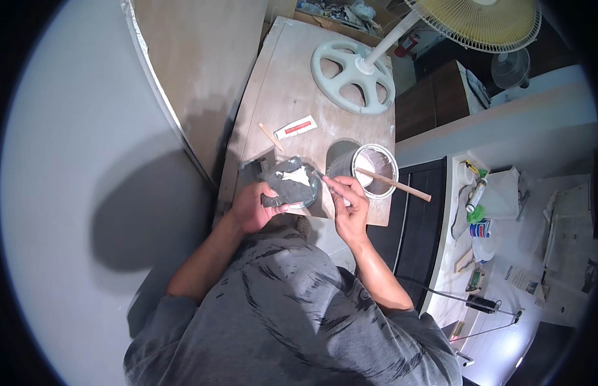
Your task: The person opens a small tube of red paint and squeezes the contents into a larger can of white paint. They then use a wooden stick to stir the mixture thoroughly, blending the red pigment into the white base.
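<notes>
My left hand (249, 209) grips a dark grey, flat, worn plate (283, 190) from its left side, thumb on top. White paste (297, 175) lies on the plate's upper face. On the plate's right side, my right hand (350, 209) is closed round a slim tool (321, 174) with a dark end, close to the paste; most of the tool is hidden by the fingers, so its kind is unclear. Just beyond the right hand stands an open can (395, 166) with whitish material inside. A wooden stick (408, 188) rests across it, jutting out to the right.
On the wooden table (266, 83) lie a white tube (296, 127) with a red label and a thin wood strip (270, 136). A fan's round base (321, 71) occupies the far end. A wall (67, 161) closes off the left; a cluttered counter (450, 257) runs along the right.
</notes>
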Demonstrator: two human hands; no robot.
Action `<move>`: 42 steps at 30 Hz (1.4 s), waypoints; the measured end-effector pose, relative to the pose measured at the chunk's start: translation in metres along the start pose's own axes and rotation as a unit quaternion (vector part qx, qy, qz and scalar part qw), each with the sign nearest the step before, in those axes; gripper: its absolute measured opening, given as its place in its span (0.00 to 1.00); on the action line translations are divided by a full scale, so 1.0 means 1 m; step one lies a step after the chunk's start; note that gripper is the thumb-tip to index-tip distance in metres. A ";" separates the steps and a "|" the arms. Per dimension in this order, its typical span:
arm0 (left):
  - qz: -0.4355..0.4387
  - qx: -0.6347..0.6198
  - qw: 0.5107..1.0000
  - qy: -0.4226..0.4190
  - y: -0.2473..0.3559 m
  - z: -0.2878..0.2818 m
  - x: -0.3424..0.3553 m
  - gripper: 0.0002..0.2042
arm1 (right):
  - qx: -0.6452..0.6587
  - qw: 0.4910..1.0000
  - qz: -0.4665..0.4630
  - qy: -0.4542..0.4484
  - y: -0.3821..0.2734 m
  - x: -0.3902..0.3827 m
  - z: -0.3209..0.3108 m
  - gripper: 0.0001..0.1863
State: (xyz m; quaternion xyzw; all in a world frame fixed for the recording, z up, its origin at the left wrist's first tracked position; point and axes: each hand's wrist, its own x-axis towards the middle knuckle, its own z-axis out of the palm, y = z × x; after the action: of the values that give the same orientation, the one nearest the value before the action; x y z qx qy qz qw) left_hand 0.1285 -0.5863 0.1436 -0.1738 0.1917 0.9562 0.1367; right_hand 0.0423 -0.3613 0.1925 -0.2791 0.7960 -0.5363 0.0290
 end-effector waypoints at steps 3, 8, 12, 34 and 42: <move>-0.019 -0.004 0.999 -0.036 0.006 0.019 -0.005 0.30 | -0.055 0.996 -0.072 -0.017 -0.006 0.001 -0.003 0.32; -0.028 -0.014 0.996 -0.078 0.005 0.028 -0.010 0.31 | -0.128 0.977 -0.173 0.006 -0.003 0.003 -0.001 0.33; -0.015 -0.050 0.989 -0.139 0.001 0.029 -0.015 0.30 | -0.128 0.975 -0.179 -0.036 0.002 0.008 -0.011 0.32; 0.400 -0.045 0.898 0.178 -0.147 0.153 -0.027 0.29 | 0.173 0.918 -0.308 -0.181 -0.007 0.041 -0.073 0.24; 0.508 -0.030 0.855 0.103 -0.202 0.191 -0.038 0.37 | 0.162 0.834 -0.415 -0.327 0.012 0.035 -0.088 0.23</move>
State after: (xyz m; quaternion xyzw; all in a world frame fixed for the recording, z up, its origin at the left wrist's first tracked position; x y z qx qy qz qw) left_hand 0.1756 -0.3353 0.2594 -0.1538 0.2372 0.8747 -0.3936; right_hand -0.0229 -0.3007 0.2282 -0.7332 0.4514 -0.4971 0.1073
